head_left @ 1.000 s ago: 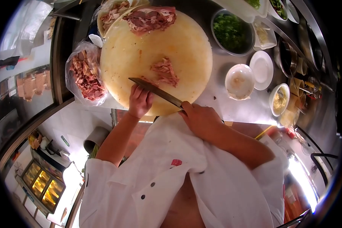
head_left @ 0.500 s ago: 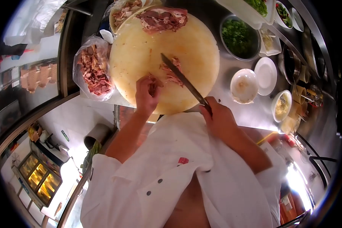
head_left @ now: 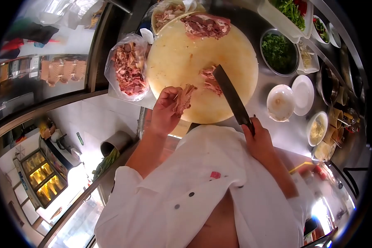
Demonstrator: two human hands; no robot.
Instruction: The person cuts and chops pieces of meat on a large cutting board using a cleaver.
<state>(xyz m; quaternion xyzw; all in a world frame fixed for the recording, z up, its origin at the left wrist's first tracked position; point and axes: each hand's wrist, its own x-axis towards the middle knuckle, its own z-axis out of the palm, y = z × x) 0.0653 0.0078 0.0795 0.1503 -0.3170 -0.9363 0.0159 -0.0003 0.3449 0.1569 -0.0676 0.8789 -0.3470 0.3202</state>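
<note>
Over the left front of a round cutting board (head_left: 169, 62), my left hand (head_left: 164, 109) is closed on a ragged piece of meat (head_left: 184, 100). My right hand (head_left: 258, 138) grips the handle of a cleaver (head_left: 232, 96) at the board's right front edge. The blade points up and away, its tip beside a small heap of cut meat (head_left: 211, 80) on the board. A larger slab of meat (head_left: 206, 25) lies at the board's far edge.
A plastic bag of chopped meat (head_left: 128, 68) sits left of the board, a bowl of meat scraps (head_left: 168, 16) behind it. To the right stand a bowl of chopped greens (head_left: 279, 51), a white bowl (head_left: 280, 102), a white plate (head_left: 303, 95) and a bowl of yellowish bits (head_left: 317, 129).
My left hand has turned, so the meat in it now shows broadly. The cleaver's blade has swung to show its flat side, right of the heap. The whole view has shifted.
</note>
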